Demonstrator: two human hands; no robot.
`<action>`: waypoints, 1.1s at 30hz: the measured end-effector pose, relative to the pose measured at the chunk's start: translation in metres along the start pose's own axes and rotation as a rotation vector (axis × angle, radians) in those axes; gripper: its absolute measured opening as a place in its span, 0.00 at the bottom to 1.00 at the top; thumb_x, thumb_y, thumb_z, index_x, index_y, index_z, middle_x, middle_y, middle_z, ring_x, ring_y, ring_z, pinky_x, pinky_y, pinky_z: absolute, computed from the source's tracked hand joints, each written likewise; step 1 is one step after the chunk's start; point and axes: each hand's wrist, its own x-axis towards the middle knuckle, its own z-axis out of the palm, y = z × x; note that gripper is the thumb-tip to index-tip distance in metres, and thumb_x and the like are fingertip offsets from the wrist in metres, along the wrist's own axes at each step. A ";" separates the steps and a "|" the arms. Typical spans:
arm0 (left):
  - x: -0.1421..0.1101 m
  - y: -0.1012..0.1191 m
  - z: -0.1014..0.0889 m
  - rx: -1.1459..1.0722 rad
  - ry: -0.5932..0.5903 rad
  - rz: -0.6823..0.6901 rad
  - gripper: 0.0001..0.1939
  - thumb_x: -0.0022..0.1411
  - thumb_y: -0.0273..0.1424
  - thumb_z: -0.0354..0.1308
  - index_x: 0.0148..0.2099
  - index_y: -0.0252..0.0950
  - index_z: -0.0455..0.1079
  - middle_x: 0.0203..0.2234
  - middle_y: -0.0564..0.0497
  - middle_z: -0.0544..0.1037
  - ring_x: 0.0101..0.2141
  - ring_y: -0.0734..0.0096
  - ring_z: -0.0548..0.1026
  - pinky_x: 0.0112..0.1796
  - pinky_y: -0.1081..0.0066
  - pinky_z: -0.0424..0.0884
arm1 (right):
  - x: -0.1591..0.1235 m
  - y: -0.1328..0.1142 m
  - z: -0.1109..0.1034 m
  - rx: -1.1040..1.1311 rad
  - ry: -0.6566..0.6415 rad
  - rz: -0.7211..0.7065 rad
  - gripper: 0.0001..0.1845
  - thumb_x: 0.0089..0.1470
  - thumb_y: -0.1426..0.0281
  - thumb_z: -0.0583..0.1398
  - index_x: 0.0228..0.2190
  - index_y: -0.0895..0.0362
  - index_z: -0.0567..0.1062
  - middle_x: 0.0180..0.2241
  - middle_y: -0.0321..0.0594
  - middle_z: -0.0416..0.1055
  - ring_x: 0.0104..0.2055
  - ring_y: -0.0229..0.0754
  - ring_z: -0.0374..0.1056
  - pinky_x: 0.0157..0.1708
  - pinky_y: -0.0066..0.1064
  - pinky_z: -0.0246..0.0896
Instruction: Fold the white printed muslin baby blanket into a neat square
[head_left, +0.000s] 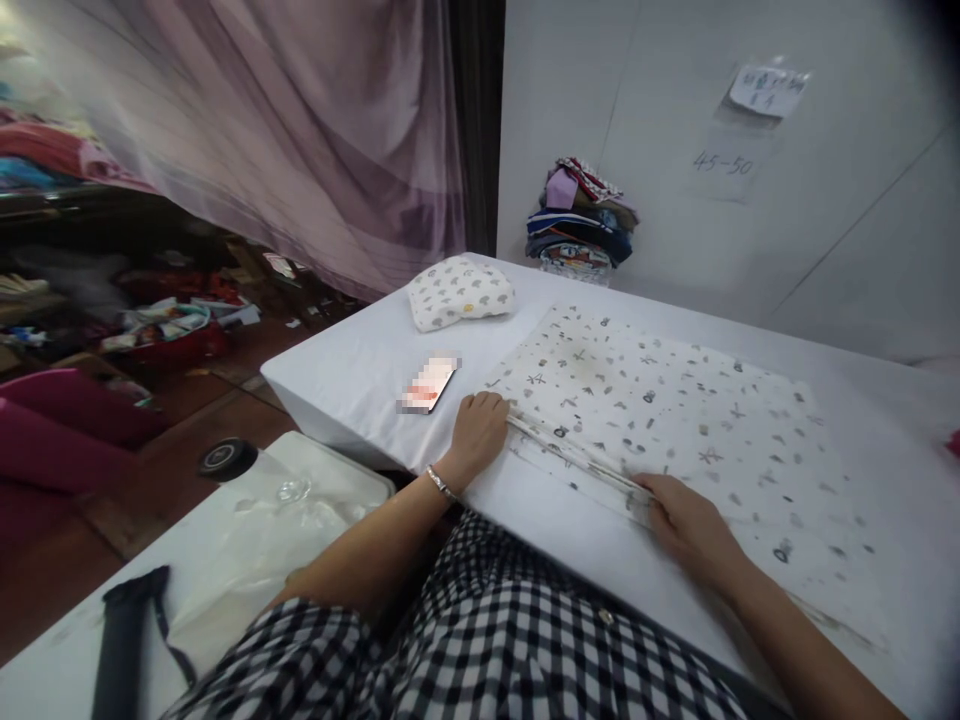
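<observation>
Head view, both bare hands apart, fingers curled, holding the near edge of patterned fabric

A mauve curtain hangs beside a pale wall.
Fabrics are stacked behind the white surface; handwritten papers dot the wall above reddish-brown floor.

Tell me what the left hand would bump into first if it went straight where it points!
Probably the patterned cloth, since the left hand has its edge in its grip. Past that, maybe the pile of clothes, but depth is hard to judge.
</observation>
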 end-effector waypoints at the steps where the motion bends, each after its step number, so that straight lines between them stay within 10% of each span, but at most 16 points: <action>1: -0.002 -0.003 0.000 0.012 -0.009 -0.011 0.08 0.57 0.20 0.48 0.37 0.35 0.65 0.35 0.46 0.72 0.39 0.60 0.66 0.40 0.61 0.61 | 0.000 0.000 0.000 -0.009 -0.006 -0.003 0.20 0.53 0.73 0.47 0.46 0.56 0.68 0.45 0.45 0.71 0.43 0.45 0.69 0.40 0.37 0.66; 15: -0.009 -0.034 0.002 -0.093 -0.041 -0.069 0.11 0.55 0.19 0.47 0.36 0.37 0.66 0.33 0.48 0.74 0.38 0.62 0.69 0.39 0.63 0.62 | 0.008 -0.004 0.008 -0.147 -0.034 -0.116 0.22 0.50 0.78 0.48 0.47 0.57 0.69 0.42 0.45 0.71 0.41 0.44 0.67 0.39 0.35 0.64; 33: -0.017 -0.042 0.006 -0.179 -0.017 -0.438 0.09 0.53 0.29 0.53 0.39 0.38 0.62 0.35 0.48 0.71 0.39 0.63 0.69 0.37 0.67 0.64 | 0.107 -0.094 0.030 -0.300 -0.216 -0.148 0.19 0.56 0.78 0.48 0.47 0.57 0.68 0.44 0.46 0.68 0.43 0.46 0.63 0.36 0.32 0.58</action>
